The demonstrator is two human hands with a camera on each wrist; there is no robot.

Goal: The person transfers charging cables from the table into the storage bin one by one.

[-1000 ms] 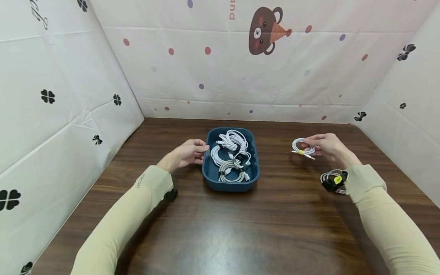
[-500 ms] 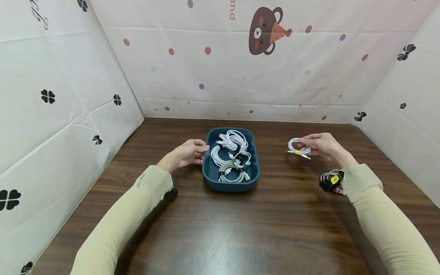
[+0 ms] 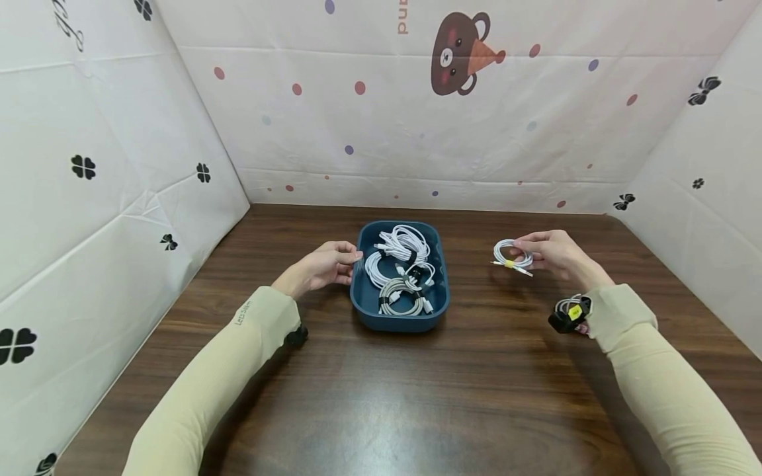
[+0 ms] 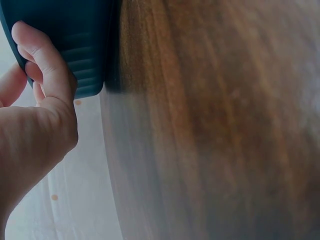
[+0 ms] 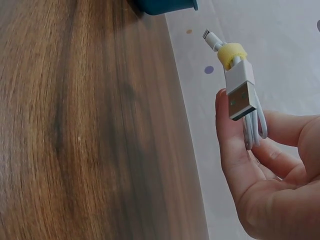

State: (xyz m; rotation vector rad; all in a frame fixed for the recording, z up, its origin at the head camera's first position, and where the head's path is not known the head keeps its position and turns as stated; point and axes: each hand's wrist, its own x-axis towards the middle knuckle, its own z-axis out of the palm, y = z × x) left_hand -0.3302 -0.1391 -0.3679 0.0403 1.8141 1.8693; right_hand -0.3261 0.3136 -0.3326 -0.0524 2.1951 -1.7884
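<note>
A dark blue bin (image 3: 397,324) stands on the table with several coiled white and grey cables (image 3: 403,241) inside. My left hand (image 3: 324,266) pinches its left rim between thumb and fingers; the left wrist view shows the thumb and fingertips on either side of the bin wall (image 4: 80,47). To the right of the bin, my right hand (image 3: 556,254) holds a coiled white USB cable (image 3: 513,255) above the table. In the right wrist view, thumb and fingers pinch the coil, while a yellow tie (image 5: 231,54) wraps it near the metal USB plug (image 5: 242,100).
Another coiled cable (image 3: 565,305) lies on the brown wooden table (image 3: 381,396), partly hidden behind the black wrist camera (image 3: 570,317) with a yellow label. White patterned sheets (image 3: 381,132) form walls at the back and both sides.
My right hand has moved slightly left, carrying the white USB cable closer to the bin. The left hand and the bin have stayed in place.
</note>
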